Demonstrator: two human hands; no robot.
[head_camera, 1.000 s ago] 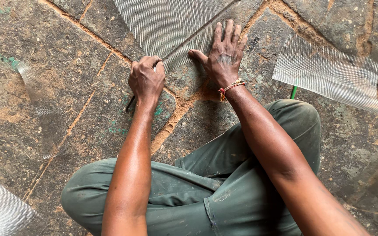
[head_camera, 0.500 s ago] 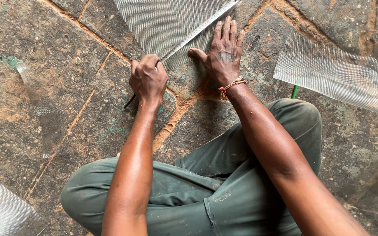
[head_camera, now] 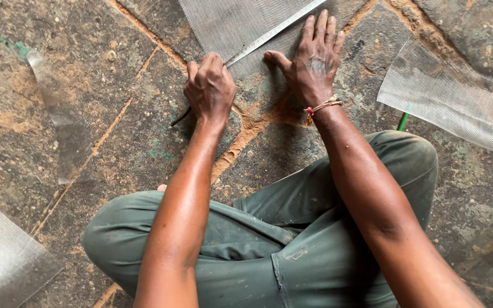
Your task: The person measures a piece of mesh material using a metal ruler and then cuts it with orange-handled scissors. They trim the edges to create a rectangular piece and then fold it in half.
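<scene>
Pressing ruler (head_camera: pixel 275 31) on mesh sheet (head_camera: pixel 229 23), loose mesh pieces (head_camera: pixel 452 97) around

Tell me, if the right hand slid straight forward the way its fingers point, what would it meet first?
Probably the long flat metal ruler: the right hand's fingertips lie at its edge, on the grey wire mesh sheet.

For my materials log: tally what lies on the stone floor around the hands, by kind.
Wire mesh pieces: 4 (under the right hand at, right, lower left, faint one left)
Metal straightedge: 1, on the top mesh
Dark thin tool: 1, in the left hand
Green thing by the knee: 1
Total: 7
</scene>
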